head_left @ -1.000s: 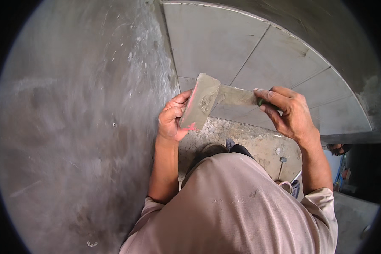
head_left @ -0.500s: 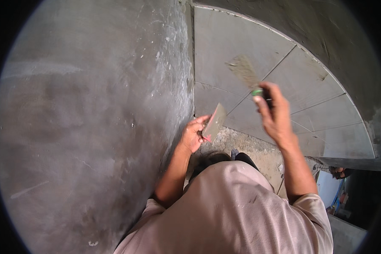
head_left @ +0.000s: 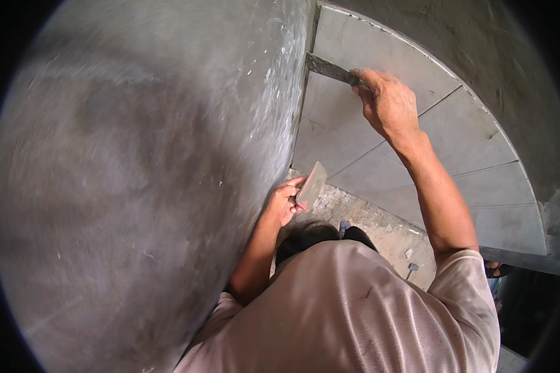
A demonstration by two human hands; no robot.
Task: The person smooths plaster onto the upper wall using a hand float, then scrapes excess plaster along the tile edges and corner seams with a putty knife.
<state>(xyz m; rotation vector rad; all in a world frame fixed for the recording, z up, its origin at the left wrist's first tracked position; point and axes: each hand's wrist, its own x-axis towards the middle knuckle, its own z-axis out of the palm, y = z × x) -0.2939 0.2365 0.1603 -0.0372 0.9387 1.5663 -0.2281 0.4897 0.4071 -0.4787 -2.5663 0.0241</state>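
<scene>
A second ago both hands met in front of the chest, the trowel blade resting on the small board. Now the right hand has swung up toward one o'clock, pressing the trowel against the grey tiled wall. The left hand has dropped closer to the body, keeping the board tilted on edge.

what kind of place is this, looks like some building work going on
Probably a building site or a room being finished. A grey plastered wall meets large grey wall tiles; the right hand presses a trowel into the corner, the left hand holds a flat mortar board, and the floor is rough and gritty.
</scene>
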